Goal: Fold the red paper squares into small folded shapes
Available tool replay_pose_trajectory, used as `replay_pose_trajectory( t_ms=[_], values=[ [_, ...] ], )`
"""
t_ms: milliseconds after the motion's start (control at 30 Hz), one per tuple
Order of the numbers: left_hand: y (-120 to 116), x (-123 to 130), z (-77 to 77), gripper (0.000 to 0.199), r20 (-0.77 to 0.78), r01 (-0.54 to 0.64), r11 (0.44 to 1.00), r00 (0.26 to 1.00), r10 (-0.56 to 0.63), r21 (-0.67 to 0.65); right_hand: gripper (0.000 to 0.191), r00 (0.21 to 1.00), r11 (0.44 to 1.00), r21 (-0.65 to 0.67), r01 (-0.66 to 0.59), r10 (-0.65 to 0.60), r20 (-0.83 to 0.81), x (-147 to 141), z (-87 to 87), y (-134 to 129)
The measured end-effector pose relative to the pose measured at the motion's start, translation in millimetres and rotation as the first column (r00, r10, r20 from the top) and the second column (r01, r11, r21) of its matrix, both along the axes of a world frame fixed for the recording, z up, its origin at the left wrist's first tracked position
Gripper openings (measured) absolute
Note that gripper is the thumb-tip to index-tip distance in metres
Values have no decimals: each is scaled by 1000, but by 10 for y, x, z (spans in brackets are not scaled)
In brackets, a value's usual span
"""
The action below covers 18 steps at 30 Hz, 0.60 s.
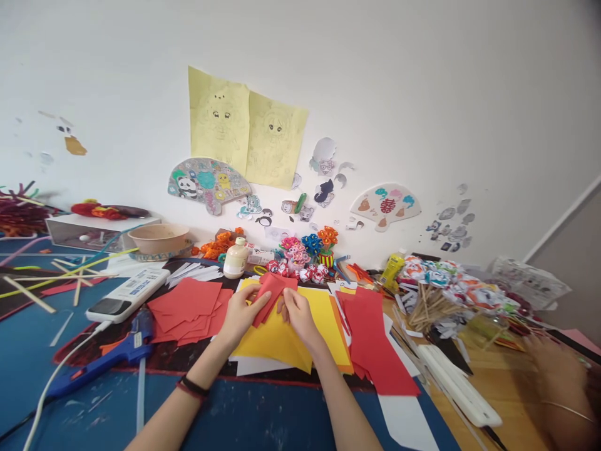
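Observation:
Several small red paper pieces (273,289) are held up between my two hands, above yellow sheets (277,341) at the middle of the table. My left hand (244,311) grips them from the left, thumb in front and fingers behind. At their lower right edge, my right hand (297,313) pinches with thumb and forefinger, its other fingers curled. A pile of red squares (188,310) lies left of my left hand. To the right of the yellow sheets are longer red sheets (375,338).
A blue glue gun (113,360) and white power strip (129,294) lie left. Behind stand a glue bottle (235,258) and paper flowers (310,247). At right are wooden sticks (434,307), a white device (460,382) and another person's blurred hand (556,363).

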<state>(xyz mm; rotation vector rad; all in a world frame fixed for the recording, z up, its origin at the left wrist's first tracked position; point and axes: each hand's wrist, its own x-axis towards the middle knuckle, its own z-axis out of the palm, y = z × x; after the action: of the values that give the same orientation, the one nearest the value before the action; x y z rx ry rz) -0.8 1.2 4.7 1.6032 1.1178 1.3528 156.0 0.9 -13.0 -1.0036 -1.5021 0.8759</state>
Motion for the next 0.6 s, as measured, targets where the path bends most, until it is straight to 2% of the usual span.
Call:
replay_pose_trajectory(
  t_ms=[100, 233, 467, 600],
  values=[
    [-12, 30, -10, 37, 25, 31, 999, 999, -31, -22, 36, 999, 999, 22, 41, -40, -35, -1, 42, -9],
    [-55, 71, -12, 32, 57, 50, 999, 997, -50, -14, 31, 992, 995, 21, 101, -99, -79, -45, 117, -67],
    [-72, 74, -8, 30, 134, 64, 998, 989, -60, -24, 24, 980, 994, -30, 109, -112, -167, -60, 214, -124],
    [-70, 77, -9, 29, 179, 82, 996, 981, -74, -38, 25, 981, 997, -32, 72, -77, -181, -56, 266, -150]
  ],
)
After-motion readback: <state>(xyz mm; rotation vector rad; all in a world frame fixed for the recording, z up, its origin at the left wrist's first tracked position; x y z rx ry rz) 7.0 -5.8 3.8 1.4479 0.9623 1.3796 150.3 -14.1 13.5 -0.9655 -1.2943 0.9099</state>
